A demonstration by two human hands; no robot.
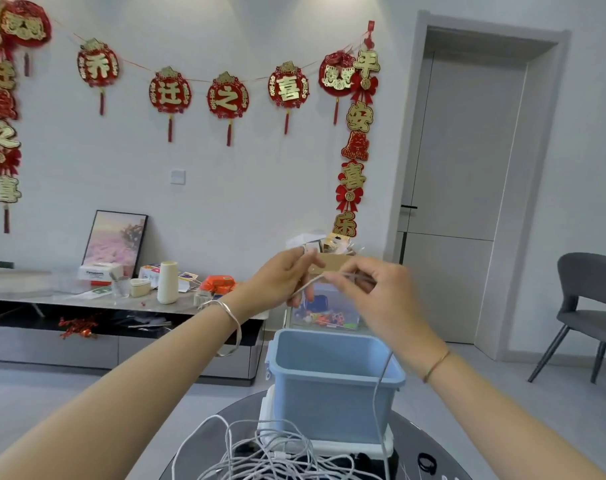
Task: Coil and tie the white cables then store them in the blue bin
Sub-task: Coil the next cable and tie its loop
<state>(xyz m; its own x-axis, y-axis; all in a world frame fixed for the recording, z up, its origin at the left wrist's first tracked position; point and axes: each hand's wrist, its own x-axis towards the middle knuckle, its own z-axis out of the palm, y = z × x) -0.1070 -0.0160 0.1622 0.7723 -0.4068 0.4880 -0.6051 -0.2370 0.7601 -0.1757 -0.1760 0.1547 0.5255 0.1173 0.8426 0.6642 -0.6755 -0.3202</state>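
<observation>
Tabletop cable tangle (pixel 281 459) frame-cropped, blurred.

- bin (pixel 332 393): pale blue
- cables (pixel 260 455): white, on a black table (pixel 204 441)
- banners (pixel 197 91): red with gold characters
- chair (pixel 585 299): dark grey
- door (pixel 468 168): light grey
- bangle (pixel 225 308): silver
- wrist string (pixel 436 366): red and green
</observation>
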